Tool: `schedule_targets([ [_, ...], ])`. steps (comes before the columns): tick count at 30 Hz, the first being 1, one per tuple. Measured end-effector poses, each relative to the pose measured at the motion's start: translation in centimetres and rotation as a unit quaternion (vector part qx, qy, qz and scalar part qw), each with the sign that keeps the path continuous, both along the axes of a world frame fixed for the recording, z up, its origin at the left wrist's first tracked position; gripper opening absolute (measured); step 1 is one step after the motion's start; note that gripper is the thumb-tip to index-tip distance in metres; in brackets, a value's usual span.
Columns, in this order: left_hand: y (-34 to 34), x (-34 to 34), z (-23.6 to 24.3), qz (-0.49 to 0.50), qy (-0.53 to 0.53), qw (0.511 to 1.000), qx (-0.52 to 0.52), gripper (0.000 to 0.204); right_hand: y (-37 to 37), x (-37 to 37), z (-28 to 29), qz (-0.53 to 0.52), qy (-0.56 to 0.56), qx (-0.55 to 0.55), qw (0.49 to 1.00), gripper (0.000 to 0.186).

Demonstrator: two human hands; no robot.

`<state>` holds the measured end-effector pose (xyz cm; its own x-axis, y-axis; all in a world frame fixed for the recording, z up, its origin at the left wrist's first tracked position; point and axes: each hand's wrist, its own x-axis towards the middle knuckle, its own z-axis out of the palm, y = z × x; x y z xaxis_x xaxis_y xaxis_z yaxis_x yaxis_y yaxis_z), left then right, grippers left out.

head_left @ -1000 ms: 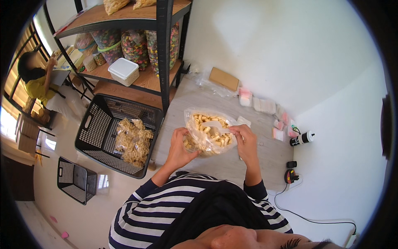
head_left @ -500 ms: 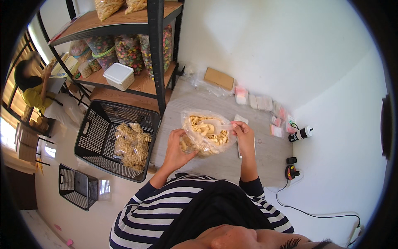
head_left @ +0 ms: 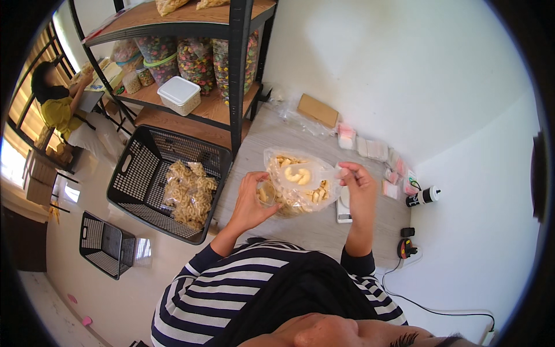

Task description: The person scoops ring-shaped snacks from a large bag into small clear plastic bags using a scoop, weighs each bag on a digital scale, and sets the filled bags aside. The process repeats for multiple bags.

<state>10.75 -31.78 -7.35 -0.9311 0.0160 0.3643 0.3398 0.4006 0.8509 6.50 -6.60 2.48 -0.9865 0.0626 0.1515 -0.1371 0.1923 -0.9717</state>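
Head view: left hand grips the soft-looking bag by its side; right hand pinches the scoop, likely light, by its handle!

The left hand grips a clear bag of curved snack pieces, while the right hand pinches a translucent scoop bearing some pieces at the bag's opening. A white device lies on the table. Leftward are 2 black baskets, the larger holding filled packets.
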Motion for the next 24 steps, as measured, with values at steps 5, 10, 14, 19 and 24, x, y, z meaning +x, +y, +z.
schedule_targets([
  [5,0.1,0.2,-0.1,0.017,-0.01,1.0,0.001,0.076,-3.2,2.8,2.5,0.106,0.288,0.252,0.918,0.024],
  [10,0.2,0.1,-1.1,0.003,-0.005,1.0,0.014,0.077,-1.8,1.6,2.2,-0.005,0.292,0.309,0.905,0.022],
  [14,0.8,0.0,-1.8,0.003,0.004,1.0,0.004,0.078,-0.3,-0.2,-2.1,0.02,0.28,0.31,0.908,0.017],
  [19,1.0,-0.2,-2.9,0.01,0.01,1.0,-0.005,0.078,-0.2,0.3,-4.0,-0.011,0.187,0.233,0.954,0.013],
  [24,1.3,-0.3,-2.8,0.003,0.002,1.0,-0.002,0.079,-0.2,0.1,-6.1,-0.008,0.125,0.168,0.978,0.012],
])
